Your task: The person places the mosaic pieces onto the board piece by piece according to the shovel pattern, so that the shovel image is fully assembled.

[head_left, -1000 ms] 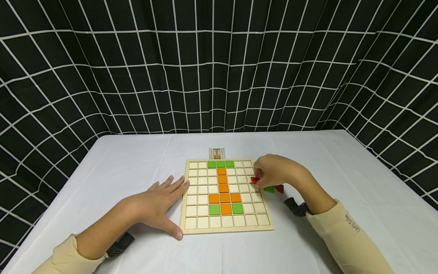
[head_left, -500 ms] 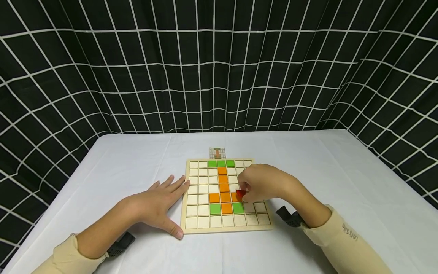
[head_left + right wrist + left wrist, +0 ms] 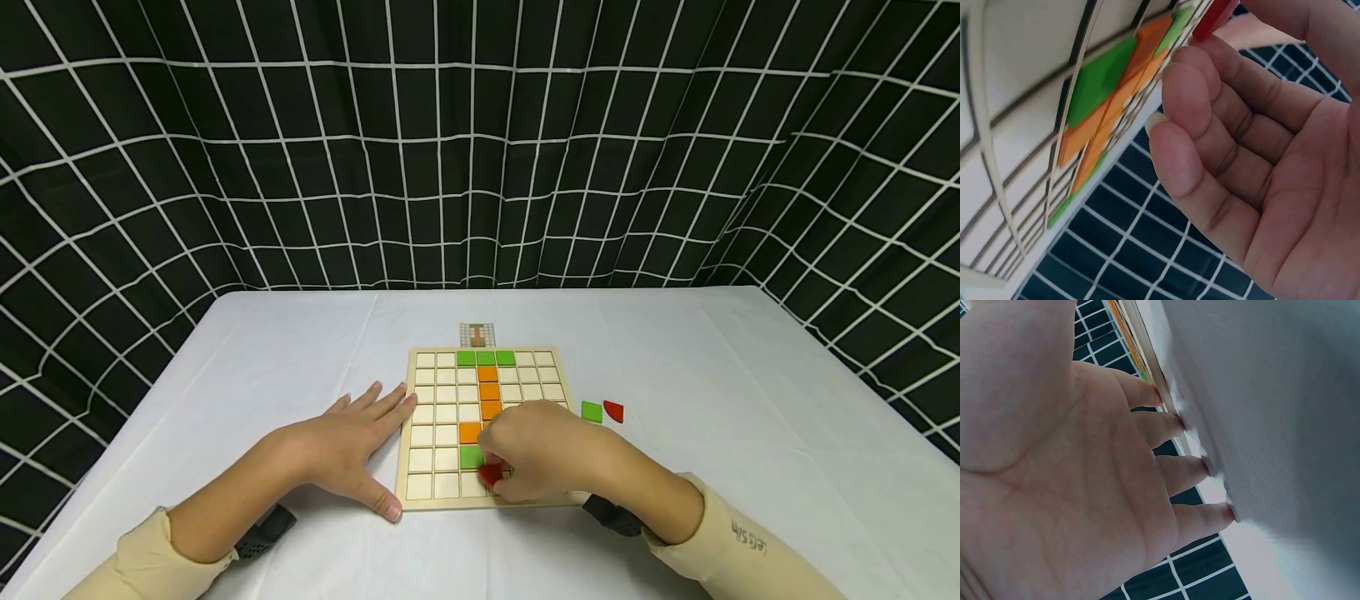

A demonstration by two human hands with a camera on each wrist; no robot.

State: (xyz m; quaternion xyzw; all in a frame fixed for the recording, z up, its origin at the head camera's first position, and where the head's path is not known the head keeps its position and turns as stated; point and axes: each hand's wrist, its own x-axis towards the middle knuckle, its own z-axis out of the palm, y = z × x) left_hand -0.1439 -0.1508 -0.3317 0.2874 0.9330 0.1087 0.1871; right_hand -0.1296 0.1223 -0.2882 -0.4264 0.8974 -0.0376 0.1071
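Observation:
A wooden grid board (image 3: 424, 486) lies on the table with orange and green square tiles set in its cells. My right hand (image 3: 547, 450) pinches a red tile (image 3: 491, 475) between thumb and fingertip, low over the middle of the board's bottom row. In the right wrist view the red tile (image 3: 1212, 19) shows at the top, the other fingers curled beneath it. My left hand (image 3: 341, 454) lies with fingers spread at the board's left edge, fingertips and thumb right at its rim. The left wrist view shows the fingertips (image 3: 1232, 512) down on the white cloth.
Right of the board lie a green square tile (image 3: 592, 412) and a red quarter-round tile (image 3: 613, 411). A small pattern card (image 3: 477, 335) sits behind the board. White cloth (image 3: 315, 333) covers the table, and a black gridded curtain (image 3: 480, 150) hangs around it.
My right hand has carried the red tile from beside the board leftward and nearer, over the bottom row. The two tiles on the right are uncovered again. The left hand stays put.

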